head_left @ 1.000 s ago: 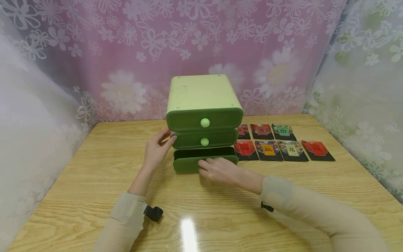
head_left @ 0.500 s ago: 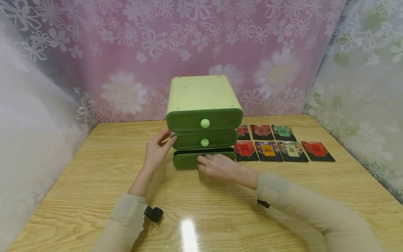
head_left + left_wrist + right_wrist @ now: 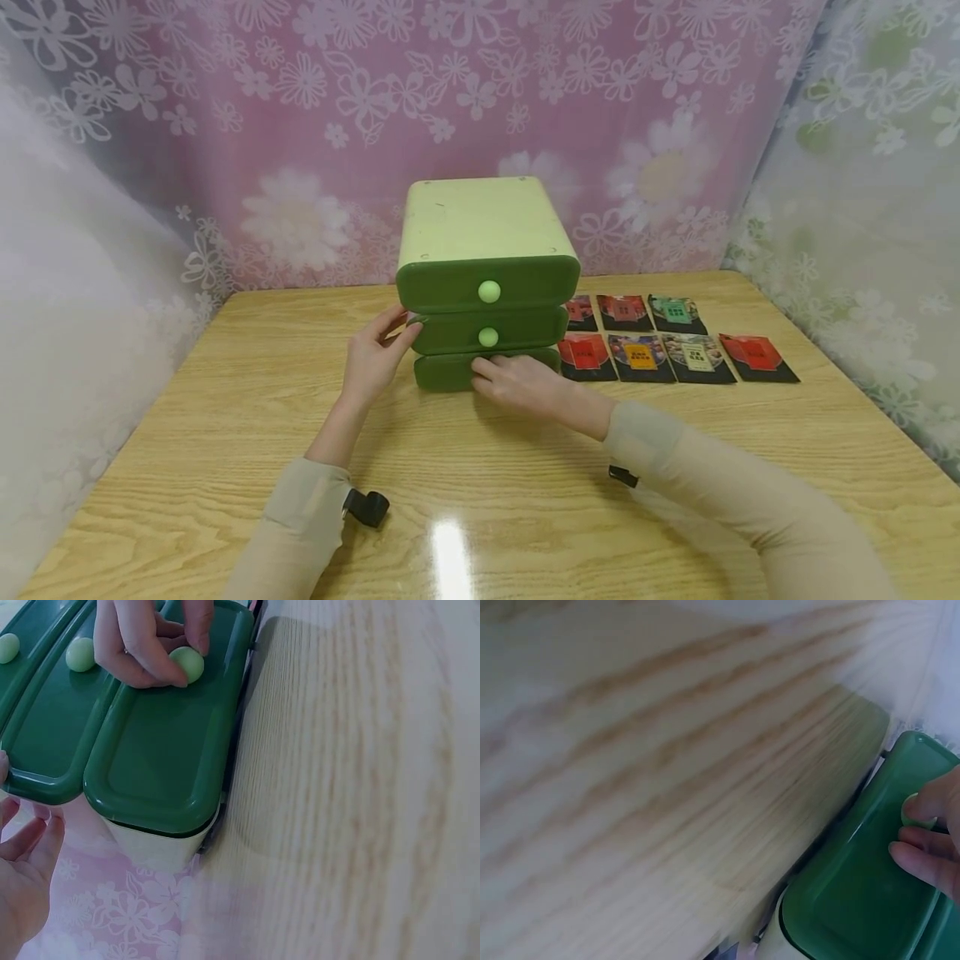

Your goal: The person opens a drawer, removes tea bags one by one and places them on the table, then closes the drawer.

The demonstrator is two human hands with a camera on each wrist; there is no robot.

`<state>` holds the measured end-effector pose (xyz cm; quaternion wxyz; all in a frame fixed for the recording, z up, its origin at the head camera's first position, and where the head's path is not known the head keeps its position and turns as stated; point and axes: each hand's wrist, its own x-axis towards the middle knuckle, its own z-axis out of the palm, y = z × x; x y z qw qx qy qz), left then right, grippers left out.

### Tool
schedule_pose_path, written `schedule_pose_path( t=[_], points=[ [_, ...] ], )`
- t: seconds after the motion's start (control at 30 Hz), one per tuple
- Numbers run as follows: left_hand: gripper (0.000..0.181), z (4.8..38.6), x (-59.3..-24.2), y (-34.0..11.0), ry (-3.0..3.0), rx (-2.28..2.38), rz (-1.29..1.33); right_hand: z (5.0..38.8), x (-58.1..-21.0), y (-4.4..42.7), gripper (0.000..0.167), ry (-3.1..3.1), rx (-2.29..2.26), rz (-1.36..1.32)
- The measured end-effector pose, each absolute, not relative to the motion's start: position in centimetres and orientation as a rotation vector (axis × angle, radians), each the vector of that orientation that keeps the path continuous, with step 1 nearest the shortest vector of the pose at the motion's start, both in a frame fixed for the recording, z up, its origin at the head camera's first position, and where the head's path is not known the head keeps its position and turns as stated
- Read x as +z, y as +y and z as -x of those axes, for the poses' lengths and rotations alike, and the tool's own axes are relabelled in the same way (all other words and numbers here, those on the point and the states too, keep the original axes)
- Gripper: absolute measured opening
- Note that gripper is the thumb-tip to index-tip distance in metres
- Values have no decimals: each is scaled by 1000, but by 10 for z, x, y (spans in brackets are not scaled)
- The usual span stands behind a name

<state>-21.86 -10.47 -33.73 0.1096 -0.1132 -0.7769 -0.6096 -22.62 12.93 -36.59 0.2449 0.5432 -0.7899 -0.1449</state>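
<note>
A mini drawer cabinet (image 3: 480, 218) with a pale yellow body and three dark green drawer fronts stands on the table. My right hand (image 3: 517, 383) pinches the round pale green knob (image 3: 187, 664) of the bottom drawer (image 3: 442, 373) between thumb and fingers. That drawer front sits nearly flush with the body; a thin dark line shows along its edge in the left wrist view. My left hand (image 3: 372, 354) holds the cabinet's left side, thumb on the front edge of the middle drawer (image 3: 450, 333). Above it the top drawer (image 3: 442, 287) is closed.
To the right, two rows of flat printed packets, among them a red one (image 3: 757, 358) and a green-labelled one (image 3: 677, 315), lie on the wooden table (image 3: 247, 417). A floral curtain (image 3: 300, 125) hangs behind and along both sides.
The bottom drawer has slid back into the cabinet, its dark opening vanishing from the head view. My right hand moved inward with it; my left hand stayed put.
</note>
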Motion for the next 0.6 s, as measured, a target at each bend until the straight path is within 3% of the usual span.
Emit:
schedule_pose_path(
  t=[0.17,0.6],
  points=[
    [44,214,-329,-102,-2284,-1766,335,229,-367,130,4,-2128,-396,-1482],
    [46,235,-354,-107,-2245,-1737,389,225,-367,134,11,-2164,-339,-1441]
  ],
)
